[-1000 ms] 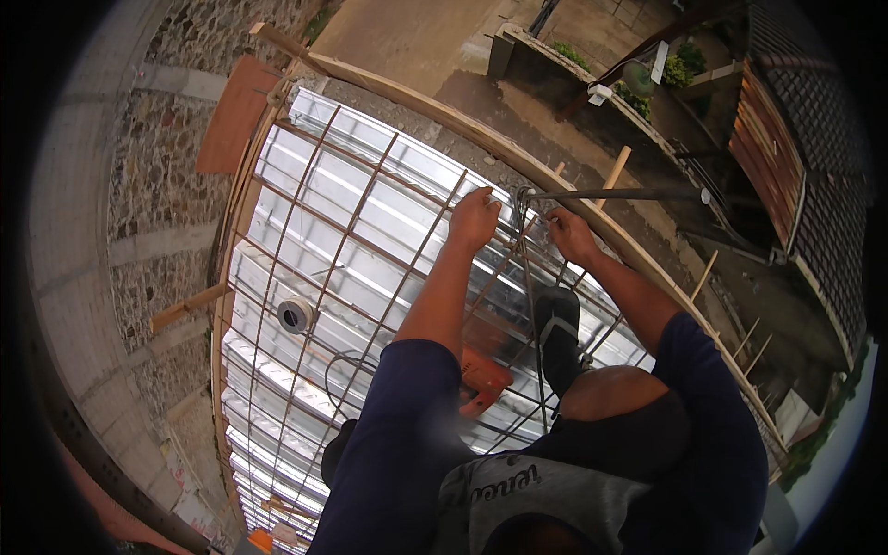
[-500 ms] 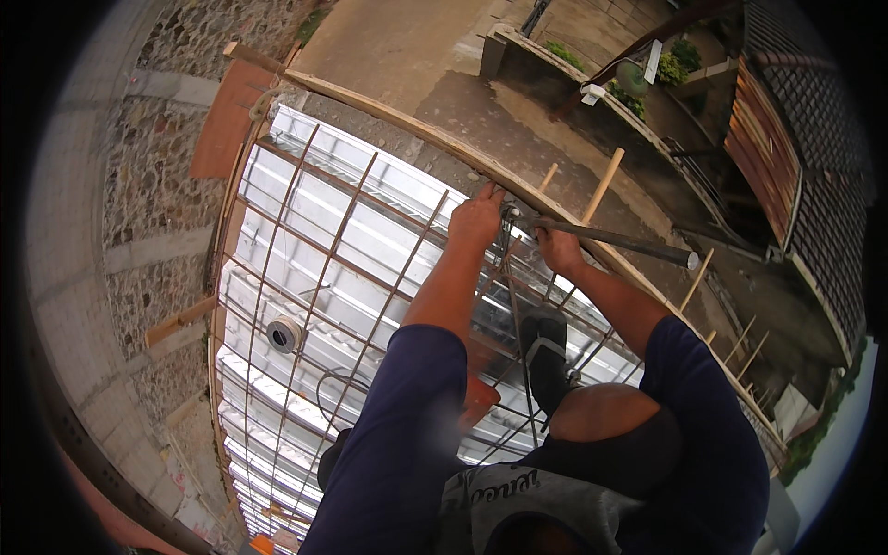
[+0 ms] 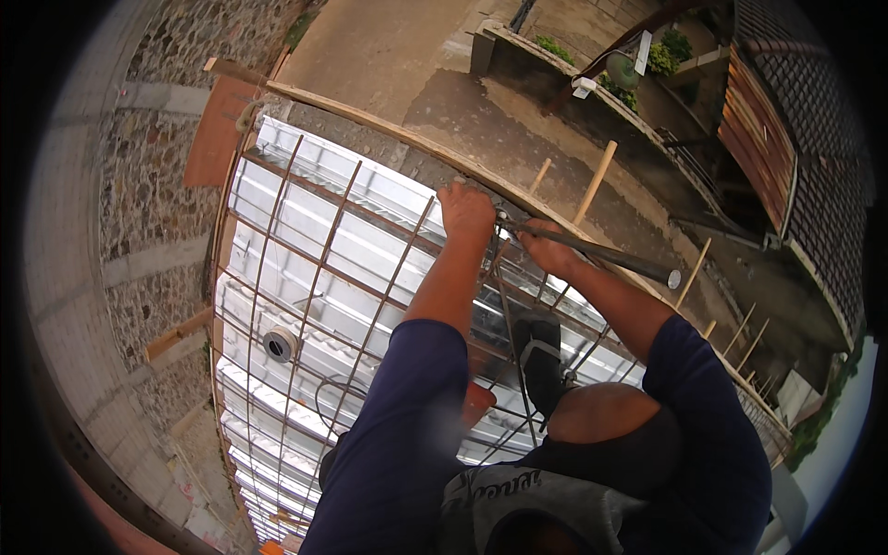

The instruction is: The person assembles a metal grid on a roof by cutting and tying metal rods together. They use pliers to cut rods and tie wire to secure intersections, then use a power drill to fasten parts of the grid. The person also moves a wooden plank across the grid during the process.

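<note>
My left hand (image 3: 468, 211) is at the far edge of the rebar grid (image 3: 319, 264), its fingers bent and pointing away from me; what they grip is hidden. Close by on the right, my right hand (image 3: 548, 252) is closed around the near part of a long dark metal pipe (image 3: 629, 261). The pipe slants out to the right, past the wooden edge board (image 3: 388, 128), with its round end facing up. Between my hands, several steel bars meet near the pipe's inner end. My boot (image 3: 539, 361) stands among the bars below.
Ribbed shiny metal sheets (image 3: 277, 190) lie under the grid. A roll of tie wire (image 3: 279, 344) sits on it at left. Wooden stakes (image 3: 597, 180) stick up beyond the edge board, with the ground far below. A stone wall (image 3: 153, 217) runs along the left.
My left hand has shifted slightly left, its fingers drawing back from the edge board. The right hand and the pipe have moved a little left, and the pipe's outer end is slightly lower in view.
</note>
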Motion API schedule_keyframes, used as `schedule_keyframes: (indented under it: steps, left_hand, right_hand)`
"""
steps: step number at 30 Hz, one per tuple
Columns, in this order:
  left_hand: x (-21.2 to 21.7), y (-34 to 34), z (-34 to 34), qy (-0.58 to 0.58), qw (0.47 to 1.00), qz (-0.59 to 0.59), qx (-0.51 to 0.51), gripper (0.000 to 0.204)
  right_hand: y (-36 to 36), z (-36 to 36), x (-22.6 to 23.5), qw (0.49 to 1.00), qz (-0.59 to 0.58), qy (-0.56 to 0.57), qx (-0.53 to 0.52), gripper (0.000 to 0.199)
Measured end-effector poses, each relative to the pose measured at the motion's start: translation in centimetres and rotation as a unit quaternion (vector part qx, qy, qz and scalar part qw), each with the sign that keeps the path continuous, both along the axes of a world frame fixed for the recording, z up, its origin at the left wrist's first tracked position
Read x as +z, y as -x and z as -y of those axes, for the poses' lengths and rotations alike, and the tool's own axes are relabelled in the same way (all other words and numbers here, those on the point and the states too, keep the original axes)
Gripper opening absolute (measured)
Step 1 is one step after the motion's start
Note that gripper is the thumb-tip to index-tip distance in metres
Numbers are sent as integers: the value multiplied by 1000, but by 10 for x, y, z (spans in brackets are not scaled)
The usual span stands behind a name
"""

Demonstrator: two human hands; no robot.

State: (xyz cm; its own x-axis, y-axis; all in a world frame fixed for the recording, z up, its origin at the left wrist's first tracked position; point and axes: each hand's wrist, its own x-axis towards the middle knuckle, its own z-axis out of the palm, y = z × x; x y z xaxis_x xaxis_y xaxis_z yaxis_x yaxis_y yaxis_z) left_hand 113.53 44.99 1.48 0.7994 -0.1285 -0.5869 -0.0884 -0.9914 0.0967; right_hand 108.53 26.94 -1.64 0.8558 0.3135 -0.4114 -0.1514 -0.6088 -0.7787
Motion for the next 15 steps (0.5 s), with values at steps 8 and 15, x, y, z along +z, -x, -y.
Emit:
schedule_keyframes:
  steps: [8,15]
  left_hand:
    - [-8,9,-8,97,984,-53,138,23]
    - [-58,13,-15,175,957,-84,215,25]
  right_hand:
    - [-5,-21,35,945,-241,-126,-184,27]
    - [-6,-31,35,959,-226,-104,-134,17]
